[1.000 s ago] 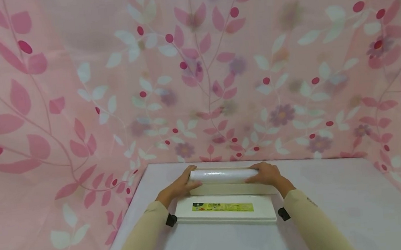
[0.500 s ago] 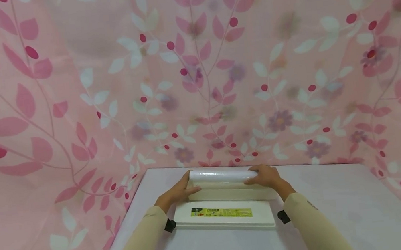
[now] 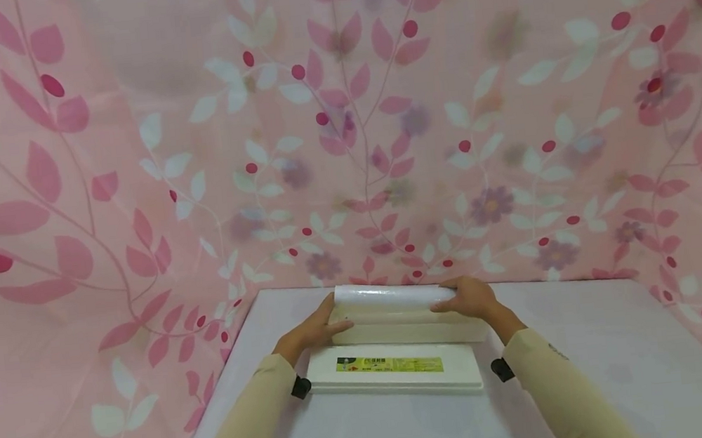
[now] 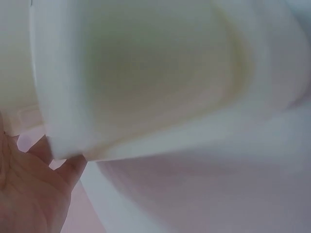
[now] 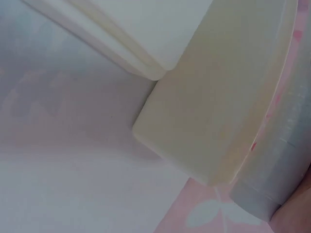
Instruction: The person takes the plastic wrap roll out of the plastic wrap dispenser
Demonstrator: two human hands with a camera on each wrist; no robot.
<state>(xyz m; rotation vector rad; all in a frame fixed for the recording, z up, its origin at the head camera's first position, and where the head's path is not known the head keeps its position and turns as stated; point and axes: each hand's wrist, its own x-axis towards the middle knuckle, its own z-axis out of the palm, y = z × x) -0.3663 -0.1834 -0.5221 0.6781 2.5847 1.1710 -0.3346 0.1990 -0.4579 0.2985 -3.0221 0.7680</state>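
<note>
A glossy white cling film roll [image 3: 390, 294] is held at both ends, over the back of a long cream box [image 3: 400, 334]. My left hand [image 3: 311, 332] grips its left end, thumb toward me; in the left wrist view its fingers meet a blurred pale corner. My right hand [image 3: 474, 301] holds the right end, thumb in front and fingers behind. In the right wrist view, the roll [image 5: 272, 179] stands apart from the box [image 5: 194, 111], with pink cloth showing in a narrow gap. A white lid [image 3: 399, 386] with a green-yellow label lies before the box.
Everything sits on a table with a pale cover [image 3: 591, 337]. Pink leaf-patterned cloth [image 3: 369, 140] hangs close behind the table and along its sides. A black wrist mount [image 3: 301, 387] sits under the left sleeve, another one [image 3: 501, 369] under the right.
Both hands have moved the roll slightly up and back relative to the box, so more of the box shows beneath it. The right hand has shifted a little to the right. The lid stays put.
</note>
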